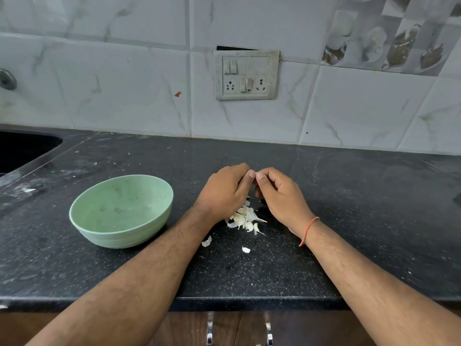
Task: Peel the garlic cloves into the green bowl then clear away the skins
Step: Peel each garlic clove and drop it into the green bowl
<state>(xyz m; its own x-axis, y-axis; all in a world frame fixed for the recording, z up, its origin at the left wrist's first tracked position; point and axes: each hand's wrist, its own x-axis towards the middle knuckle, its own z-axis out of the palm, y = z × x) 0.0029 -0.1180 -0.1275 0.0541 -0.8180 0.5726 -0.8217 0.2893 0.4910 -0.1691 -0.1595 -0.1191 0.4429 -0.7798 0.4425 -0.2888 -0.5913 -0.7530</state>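
Note:
My left hand [225,189] and my right hand [280,193] meet fingertip to fingertip above the black counter, both pinching a small white garlic clove [252,174] that is mostly hidden by the fingers. Below the hands lies a pile of garlic cloves and papery skins [244,218]. Two loose skin pieces [207,241] lie nearer to me. The green bowl [121,211] stands to the left of my left forearm, with no cloves inside that I can see.
A dark sink [22,151] is sunk into the counter at the far left. A switch and socket plate [246,74] is on the tiled wall behind. The counter's front edge [249,302] runs above cabinet handles.

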